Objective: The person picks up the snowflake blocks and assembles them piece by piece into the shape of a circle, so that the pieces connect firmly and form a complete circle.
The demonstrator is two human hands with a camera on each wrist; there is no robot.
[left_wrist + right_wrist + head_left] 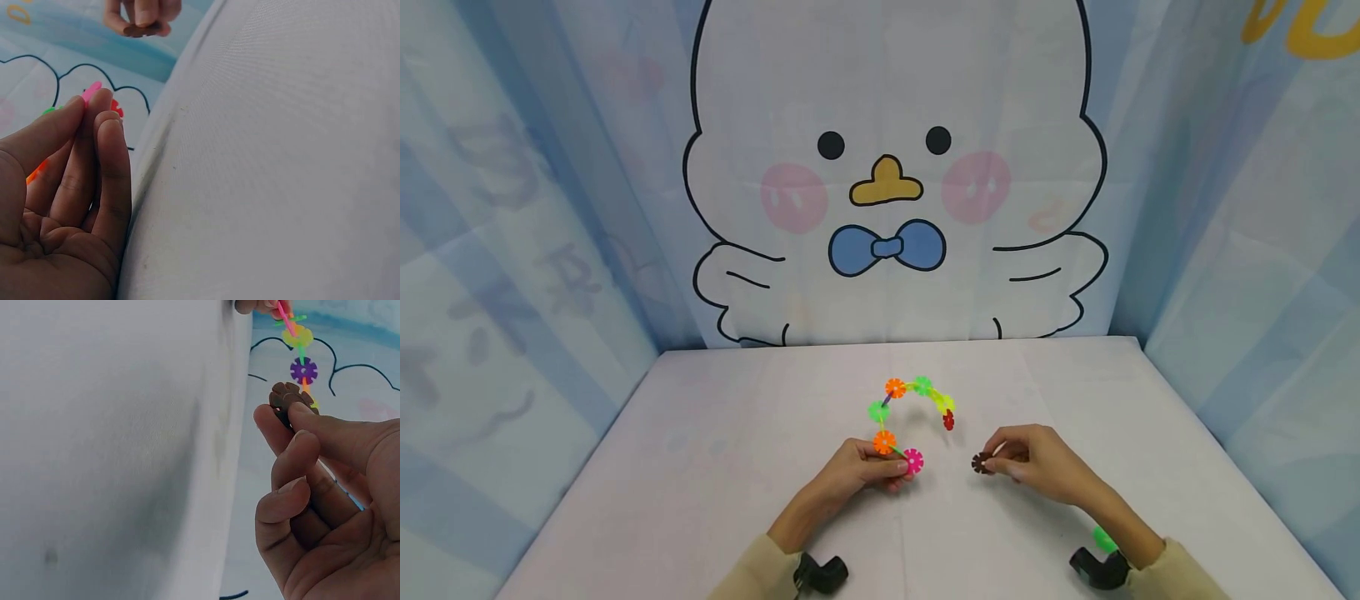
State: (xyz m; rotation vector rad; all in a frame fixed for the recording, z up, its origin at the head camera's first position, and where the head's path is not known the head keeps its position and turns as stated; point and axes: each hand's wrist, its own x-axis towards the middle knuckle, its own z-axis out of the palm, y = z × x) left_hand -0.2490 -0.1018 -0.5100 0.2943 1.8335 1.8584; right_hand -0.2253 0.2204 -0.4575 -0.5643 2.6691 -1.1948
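Observation:
A curved chain of notched snowflake discs (878, 411), joined edge to edge in orange, green, yellow, red and other colours, arcs above the table. Its pink end disc (913, 461) is pinched between the thumb and fingers of my left hand (867, 468); the left wrist view shows that disc (92, 91) edge-on at the fingertips. To the right, my right hand (1037, 462) pinches a loose dark brown snowflake disc (981, 463) by its edge. The right wrist view shows the brown disc (287, 397) between thumb and forefinger. A gap separates the brown disc from the pink one.
A bright green object (1105, 539) lies on the white table (700, 500), partly hidden by the right forearm and its black wrist camera (1101, 568). Another black camera (822, 575) sits by the left wrist. Printed cloth walls (887, 308) stand behind and at both sides.

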